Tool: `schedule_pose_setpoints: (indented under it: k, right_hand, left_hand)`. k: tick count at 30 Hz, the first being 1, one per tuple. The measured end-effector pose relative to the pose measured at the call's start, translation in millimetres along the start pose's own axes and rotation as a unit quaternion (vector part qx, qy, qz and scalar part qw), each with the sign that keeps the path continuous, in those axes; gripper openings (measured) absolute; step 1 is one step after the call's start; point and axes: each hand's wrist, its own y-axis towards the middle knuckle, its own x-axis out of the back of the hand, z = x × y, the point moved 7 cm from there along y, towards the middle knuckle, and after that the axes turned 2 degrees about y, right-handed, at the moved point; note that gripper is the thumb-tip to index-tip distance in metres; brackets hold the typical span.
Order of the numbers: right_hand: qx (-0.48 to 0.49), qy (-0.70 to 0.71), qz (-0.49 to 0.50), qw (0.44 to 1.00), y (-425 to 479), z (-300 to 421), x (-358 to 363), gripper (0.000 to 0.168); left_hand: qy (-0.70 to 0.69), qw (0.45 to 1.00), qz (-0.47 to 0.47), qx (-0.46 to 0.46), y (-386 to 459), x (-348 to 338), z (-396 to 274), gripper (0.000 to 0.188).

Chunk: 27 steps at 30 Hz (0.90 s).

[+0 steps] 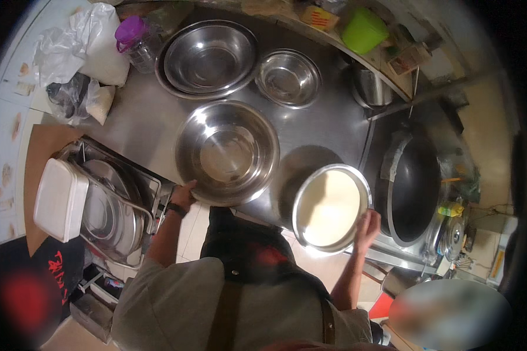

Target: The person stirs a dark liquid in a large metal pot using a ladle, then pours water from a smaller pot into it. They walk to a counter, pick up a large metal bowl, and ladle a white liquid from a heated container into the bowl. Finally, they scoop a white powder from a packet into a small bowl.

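My left hand [183, 196] grips the near-left rim of a wide stainless steel bowl [227, 153], which stands at the counter's front edge. Nothing shows inside that bowl but its shiny bottom. Over on the right, my right hand [368, 229] holds the rim of a deeper metal basin [297, 215]. A smooth, pale yellow liquid [331, 206] fills much of this basin, which looks tilted and overhangs the counter's front edge. The fingers under both rims are partly hidden.
Behind stand nested steel bowls [208, 57] and a smaller bowl stack [288, 79] on the steel counter [316, 127]. A large black wok [415, 184] sits to the right. A rack of metal lids [110, 210], a white plastic tub [61, 199] and a purple-lidded jar [134, 44] are at left.
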Motion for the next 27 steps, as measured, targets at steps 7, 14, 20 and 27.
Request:
schedule_pose_setpoints:
  k: [7, 14, 20, 27]
  right_hand:
    - [-0.121, 0.040, 0.347, 0.929, -62.3, 101.3, -208.8, 0.008]
    - [-0.100, 0.031, 0.597, 0.795, -166.5, 110.6, -276.8, 0.029]
    - [-0.138, 0.147, 0.481, 0.853, -247.1, 62.0, -186.5, 0.051]
    - [-0.285, 0.222, 0.237, 0.902, -496.6, -23.0, -46.6, 0.059]
  left_hand:
    - [0.060, 0.985, -0.100, 0.131, 53.5, 167.4, -16.5, 0.045]
    - [0.692, 0.700, -0.083, -0.155, 51.8, 278.6, -16.9, 0.064]
    - [0.338, 0.809, -0.221, -0.428, -53.6, 151.6, -139.7, 0.034]
    - [0.347, 0.774, 0.530, -0.007, -211.7, -161.9, 41.5, 0.041]
